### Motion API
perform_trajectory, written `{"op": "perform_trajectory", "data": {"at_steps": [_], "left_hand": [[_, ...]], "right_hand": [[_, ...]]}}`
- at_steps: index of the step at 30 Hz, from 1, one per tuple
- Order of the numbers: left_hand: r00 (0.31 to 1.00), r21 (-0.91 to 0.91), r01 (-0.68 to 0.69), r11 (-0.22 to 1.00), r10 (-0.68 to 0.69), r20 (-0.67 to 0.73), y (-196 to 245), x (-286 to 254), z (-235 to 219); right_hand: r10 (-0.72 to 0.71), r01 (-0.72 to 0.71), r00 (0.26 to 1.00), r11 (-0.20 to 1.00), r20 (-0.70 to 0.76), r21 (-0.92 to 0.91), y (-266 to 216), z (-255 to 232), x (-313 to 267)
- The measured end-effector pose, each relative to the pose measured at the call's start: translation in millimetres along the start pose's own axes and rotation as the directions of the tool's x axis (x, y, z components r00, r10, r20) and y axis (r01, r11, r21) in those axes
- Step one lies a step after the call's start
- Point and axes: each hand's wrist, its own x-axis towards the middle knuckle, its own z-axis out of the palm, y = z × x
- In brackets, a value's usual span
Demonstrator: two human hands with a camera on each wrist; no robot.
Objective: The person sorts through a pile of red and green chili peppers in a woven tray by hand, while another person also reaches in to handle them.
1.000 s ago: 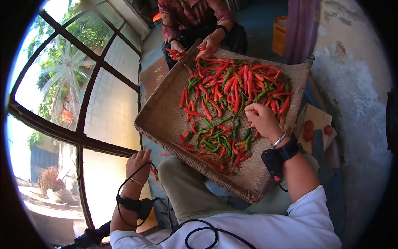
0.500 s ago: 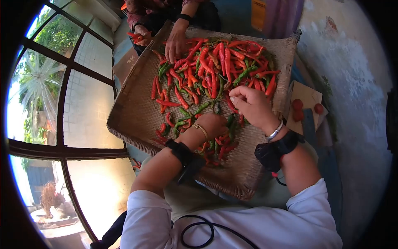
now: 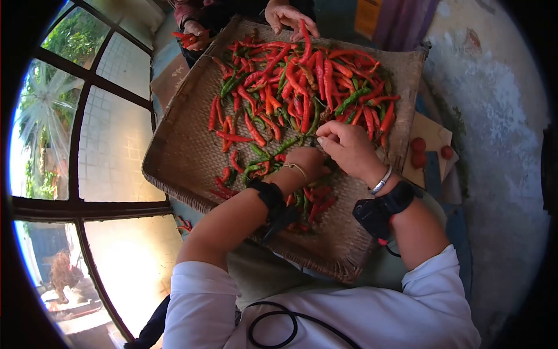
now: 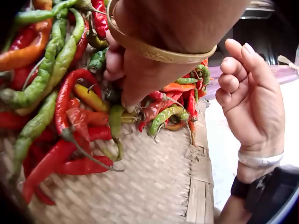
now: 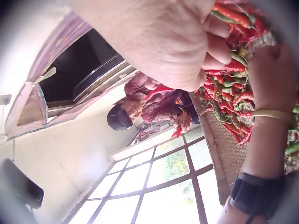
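Red and green peppers point(image 3: 296, 75) lie heaped in a square woven tray point(image 3: 192, 134). My left hand point(image 3: 307, 164) is down in the nearer, greener group; in the left wrist view its curled fingers and thumb point(image 4: 131, 95) pinch around a dark green pepper point(image 4: 112, 94), mostly hidden by the hand. Curled red peppers point(image 4: 70, 154) lie beside it. Above the tray, just to the right, my right hand point(image 3: 351, 152) hovers with loosely bent fingers; the left wrist view shows this hand point(image 4: 252, 98) with nothing in it.
Across the tray, another person's hand point(image 3: 288, 17) is at the far rim, and their other hand point(image 3: 196, 36) holds red peppers. Tomatoes point(image 3: 418, 152) lie on a board point(image 3: 431, 131) at the right. A framed window point(image 3: 116, 128) stands left, a wall point(image 3: 500, 116) right.
My left hand came from beside the tray into the peppers, then shifted slightly right. My right hand stays above the tray. The other person's hand dipped into the far peppers and is now back at the rim.
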Motion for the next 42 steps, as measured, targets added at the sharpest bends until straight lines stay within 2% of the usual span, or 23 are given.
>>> {"op": "perform_trajectory", "data": {"at_steps": [3,7,9,10,11,12,13,14,16,19,21,23,25,27,30,32,33,35,36,37,39,41,42], "left_hand": [[0.995,-0.022,0.103,0.994,-0.103,-0.004,3,0,4],[0.999,-0.260,0.027,0.965,-0.019,0.031,-14,-6,-13],[0.997,-0.621,-0.075,0.780,0.072,-0.030,-24,-19,-33],[0.997,-0.620,-0.073,0.781,0.072,-0.026,-23,-27,-42],[0.996,-0.784,-0.028,0.620,0.088,0.034,-20,-36,-52],[0.989,-0.904,0.030,0.426,0.117,0.089,-18,-45,-59],[0.989,-0.904,0.031,0.426,0.116,0.089,-17,-52,-65],[0.990,-0.920,0.041,0.390,0.107,0.090,-16,-58,-70],[0.990,-0.934,0.053,0.353,0.104,0.095,-23,-62,-72],[0.991,-0.977,0.021,0.212,0.122,0.048,-44,-65,-76],[0.996,-0.936,0.080,0.343,0.008,0.088,-60,-62,-92],[0.970,-0.973,-0.066,0.222,-0.215,-0.115,-72,-57,-114],[0.834,-0.812,-0.078,0.578,-0.408,-0.370,-82,-62,-135],[0.711,-0.564,-0.189,0.803,-0.285,-0.643,-131,-68,-134],[0.774,-0.690,-0.185,0.700,-0.329,-0.541,-140,-119,-145],[0.839,-0.736,0.063,0.675,-0.435,-0.327,-148,-153,-145],[0.824,-0.735,0.083,0.673,-0.461,-0.329,-150,-164,-143],[0.827,-0.378,0.343,0.860,-0.467,-0.312,-162,-190,-138],[0.871,-0.103,0.316,0.943,-0.332,-0.362,-182,-202,-126],[0.855,0.188,0.508,0.841,-0.465,-0.231,-179,-211,-127],[0.966,0.659,0.233,0.715,-0.246,-0.075,-217,-239,-98],[0.769,0.285,0.640,0.714,-0.591,-0.245,-194,-252,-91],[0.820,0.435,0.537,0.723,-0.568,-0.070,-208,-266,-86]], "right_hand": [[0.024,-0.024,0.999,1.000,0.031,-0.016,-2,0,1],[0.039,-0.039,0.999,0.999,-0.012,-0.021,-2,-3,1],[-0.068,0.064,0.997,0.995,-0.045,-0.076,4,-3,0],[-0.178,0.168,0.982,0.977,-0.063,-0.132,5,-2,-1],[-0.178,0.168,0.982,0.977,-0.064,-0.130,5,-1,0],[-0.119,0.119,0.993,0.993,0.017,0.019,5,0,0],[-0.072,0.054,0.992,0.985,0.106,0.162,4,1,0],[-0.071,0.053,0.992,0.985,0.106,0.162,0,0,0],[0.168,-0.263,0.946,0.897,0.275,0.355,-10,-2,0],[0.299,-0.363,0.929,0.847,0.218,0.388,-8,-2,0],[0.295,-0.339,0.940,0.850,0.169,0.404,-6,-2,3],[0.293,-0.319,0.948,0.851,0.126,0.418,-5,-2,4],[0.284,-0.301,0.953,0.852,0.104,0.429,-7,-3,5],[0.274,-0.293,0.956,0.855,0.106,0.429,-11,-2,6],[0.263,-0.282,0.959,0.861,0.103,0.424,-11,-7,4],[0.241,-0.273,0.962,0.863,0.128,0.426,-14,-5,4],[0.255,-0.282,0.960,0.879,0.120,0.385,-15,-5,3],[0.262,-0.287,0.958,0.904,0.120,0.316,-17,-2,3],[0.261,-0.292,0.956,0.906,0.137,0.306,-18,-1,3],[0.233,-0.265,0.963,0.917,0.138,0.298,-19,0,3],[0.225,-0.261,0.964,0.906,0.143,0.332,-15,5,4],[0.242,-0.281,0.958,0.901,0.154,0.330,-17,5,3],[0.253,-0.295,0.953,0.898,0.167,0.326,-17,6,3]]}}
